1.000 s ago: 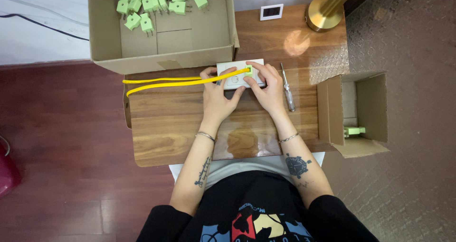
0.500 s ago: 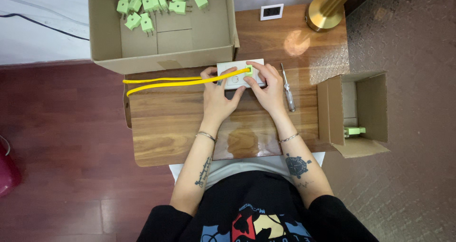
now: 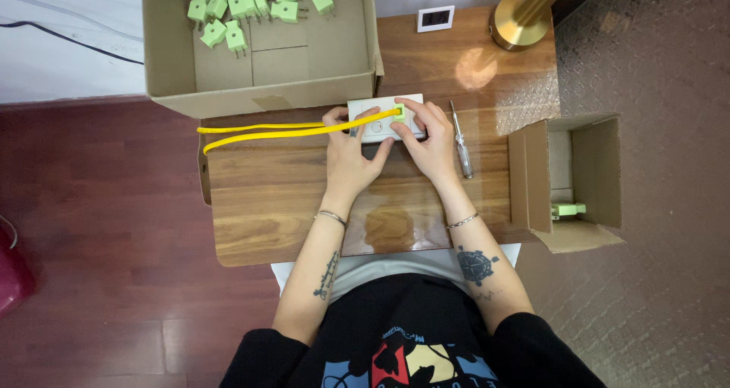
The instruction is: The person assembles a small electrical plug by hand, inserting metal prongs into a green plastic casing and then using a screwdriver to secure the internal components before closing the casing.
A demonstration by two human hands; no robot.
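Green plug (image 3: pixel 398 114) sits on white socket plate (image 3: pixel 380 119) – right hand (image 3: pixel 430 138) pinching it, nearer; yellow cable (image 3: pixel 289 131) runs leftward; left hand (image 3: pixel 351 152) pressed flat on plate.

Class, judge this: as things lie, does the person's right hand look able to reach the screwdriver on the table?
Probably yes: the screwdriver lies bare beside the right hand, nothing between them.

- A large open brown cardboard box (image 3: pixel 258 84) is set at the far left of the table, with pale green plugs (image 3: pixel 251 4) held inside.
- A smaller open brown cardboard box (image 3: pixel 566 182) is laid on its side at the right edge.
- A small white-framed square screen (image 3: pixel 436 18) is seen far, right of the large box.
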